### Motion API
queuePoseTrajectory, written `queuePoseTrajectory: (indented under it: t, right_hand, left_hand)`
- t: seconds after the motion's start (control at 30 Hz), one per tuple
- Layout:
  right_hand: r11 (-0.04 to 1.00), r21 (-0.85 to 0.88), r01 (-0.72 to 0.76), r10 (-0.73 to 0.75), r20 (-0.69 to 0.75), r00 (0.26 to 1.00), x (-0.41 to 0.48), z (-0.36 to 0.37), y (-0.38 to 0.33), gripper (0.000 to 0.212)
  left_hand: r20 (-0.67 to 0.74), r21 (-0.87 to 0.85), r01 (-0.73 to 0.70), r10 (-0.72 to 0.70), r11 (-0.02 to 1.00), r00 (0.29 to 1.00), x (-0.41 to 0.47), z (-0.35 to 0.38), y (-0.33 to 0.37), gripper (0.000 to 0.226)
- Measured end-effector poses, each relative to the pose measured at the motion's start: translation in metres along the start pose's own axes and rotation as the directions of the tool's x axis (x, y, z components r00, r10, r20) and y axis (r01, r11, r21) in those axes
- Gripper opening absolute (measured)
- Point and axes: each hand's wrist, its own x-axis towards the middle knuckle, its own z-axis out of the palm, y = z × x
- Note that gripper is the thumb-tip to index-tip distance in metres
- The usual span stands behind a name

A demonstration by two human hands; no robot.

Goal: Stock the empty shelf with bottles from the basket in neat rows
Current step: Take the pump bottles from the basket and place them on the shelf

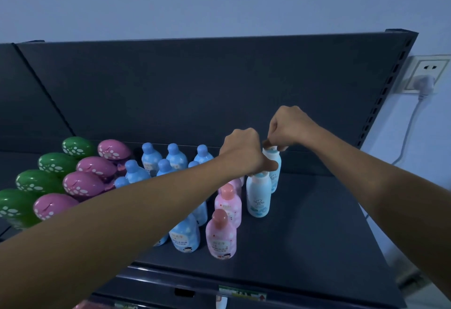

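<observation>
Head view, looking down onto a dark shelf (317,223). Far left of both grips: a diagonal row of four green egg-shaped bottles (57,163), and beside it, on the side nearer the grips, a matching row of four magenta egg-shaped bottles (96,166). Next, left of the left grip: blue round-capped bottles (176,156), upright in rows, several partly hidden behind the left forearm. Directly below the left grip: three pink bottles (220,235) in a single file running from the shelf's front edge toward the back, the farthest one mostly covered by the grip. Lower down, on the front edge of the shelf beneath, sits a label strip (241,293), print unreadable. Left grip (244,152): fingers curled tight, thumb tip touching the side of the rear white bottle (271,155); cannot tell whether the curled fingers hold anything underneath. Front white bottle (258,196): upright, just below the left grip, right of the pink file; contact with the rear one cannot be told. Right grip (290,125): narrow, thumb and fingertips pinching the cap of the rear white bottle from above. That bottle stands upright on the shelf, near the dark back panel (195,89). Right of the right grip: bare shelf surface, then a wall socket (425,64) with a white plug (425,84) and its cable (410,125) hanging down.
</observation>
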Motion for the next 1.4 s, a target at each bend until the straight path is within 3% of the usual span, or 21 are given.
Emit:
queuePoseTrajectory:
  t: [0.57, 0.83, 1.17, 1.4]
  right_hand:
    - [0.999, -0.04, -0.016, 0.018, 0.04, 0.999, 0.027, 0.014, 0.0, 0.005]
    - [0.997, -0.059, -0.056, 0.062, 0.102, 0.993, 0.029, 0.013, 0.0, 0.028]
    - [0.991, -0.103, -0.085, 0.098, 0.13, 0.987, 0.023, 0.009, -0.006, 0.026]
    - [0.995, -0.08, -0.064, 0.066, 0.015, 0.998, 0.007, -0.002, -0.021, 0.036]
  left_hand:
    - [0.068, -0.074, 0.068, -0.063, 0.995, 0.996, 0.013, 0.006, 0.003, 0.035]
    - [0.109, -0.072, 0.079, -0.071, 0.994, 0.992, 0.012, 0.009, 0.005, 0.032]
    - [0.068, -0.028, -0.043, 0.045, 0.999, 0.997, 0.009, 0.01, 0.001, 0.044]
    - [0.102, -0.082, -0.035, 0.044, 0.996, 0.994, 0.0, -0.001, -0.013, 0.044]
